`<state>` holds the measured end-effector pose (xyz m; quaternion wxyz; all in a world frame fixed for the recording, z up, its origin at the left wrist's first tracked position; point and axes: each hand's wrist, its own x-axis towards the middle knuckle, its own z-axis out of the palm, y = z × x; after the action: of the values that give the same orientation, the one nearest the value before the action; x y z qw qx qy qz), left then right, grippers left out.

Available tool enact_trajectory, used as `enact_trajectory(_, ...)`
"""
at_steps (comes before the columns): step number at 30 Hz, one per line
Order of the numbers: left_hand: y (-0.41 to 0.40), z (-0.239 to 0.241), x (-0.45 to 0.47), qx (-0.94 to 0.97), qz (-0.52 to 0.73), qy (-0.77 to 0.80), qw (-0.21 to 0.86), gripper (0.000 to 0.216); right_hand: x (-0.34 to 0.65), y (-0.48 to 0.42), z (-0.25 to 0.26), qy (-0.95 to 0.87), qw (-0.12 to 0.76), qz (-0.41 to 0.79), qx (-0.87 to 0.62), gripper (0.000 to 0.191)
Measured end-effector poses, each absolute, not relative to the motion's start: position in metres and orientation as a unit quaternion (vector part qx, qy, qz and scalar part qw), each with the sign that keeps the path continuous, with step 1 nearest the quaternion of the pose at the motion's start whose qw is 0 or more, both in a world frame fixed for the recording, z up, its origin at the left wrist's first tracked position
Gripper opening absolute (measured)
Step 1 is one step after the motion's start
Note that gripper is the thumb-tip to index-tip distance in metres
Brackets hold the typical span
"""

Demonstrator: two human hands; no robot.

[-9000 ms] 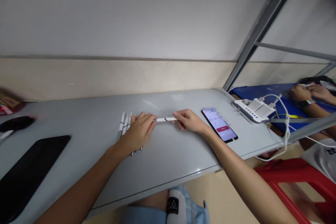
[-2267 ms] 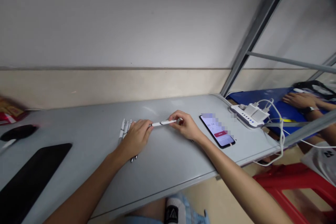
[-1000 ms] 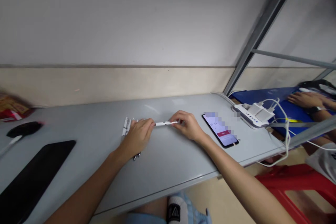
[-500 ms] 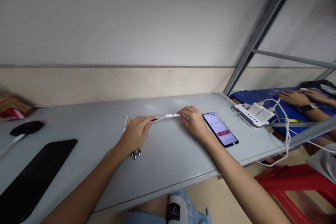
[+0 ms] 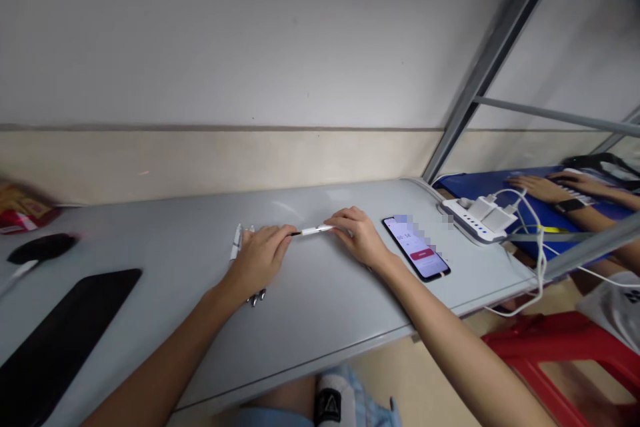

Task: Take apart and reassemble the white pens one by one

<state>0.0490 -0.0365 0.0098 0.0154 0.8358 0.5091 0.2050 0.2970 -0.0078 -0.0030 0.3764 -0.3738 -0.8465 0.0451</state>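
Note:
Both of my hands meet over the middle of a grey table. My left hand is closed in a pinch on the dark end of a thin refill. My right hand is closed on a white pen barrel, which lies level between the two hands just above the table. The dark refill shows between barrel and left fingers. Several more white pens lie side by side under and behind my left hand, their silver tips sticking out towards me.
A lit phone lies right of my right hand. Beyond it sits a white power strip with chargers and cables. At the left are a black pad and a black mouse. Another person's hands rest at the far right; a red stool stands below.
The pen was whole a second ago. The barrel has since slid apart from the dark refill, which now shows between my hands. Both hands stay in place.

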Motion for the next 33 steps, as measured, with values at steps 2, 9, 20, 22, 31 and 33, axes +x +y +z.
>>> enact_trajectory(2,-0.038,0.011,0.051,0.836,0.205,0.509,0.028,0.028,0.293,-0.009,-0.003,-0.851,0.376,0.051,-0.362,0.024)
enact_trajectory(9,-0.038,0.009,0.053,0.842,0.196,0.501,0.04,0.03,0.285,-0.018,0.006,-0.81,0.44,0.173,-0.348,0.02)
enact_trajectory(20,-0.038,0.01,0.052,0.853,0.207,0.477,0.033,0.029,0.29,-0.02,0.014,-0.738,0.413,0.387,-0.368,0.029)
enact_trajectory(22,-0.038,0.011,0.051,0.853,0.207,0.478,0.035,0.028,0.291,-0.02,0.015,-0.746,0.396,0.384,-0.375,0.025)
enact_trajectory(31,-0.037,0.009,0.048,0.855,0.21,0.473,0.042,0.027,0.292,-0.021,0.014,-0.758,0.386,0.37,-0.374,0.029)
enact_trajectory(33,-0.037,0.009,0.048,0.856,0.212,0.469,0.045,0.026,0.291,-0.021,0.012,-0.767,0.353,0.363,-0.394,0.033)
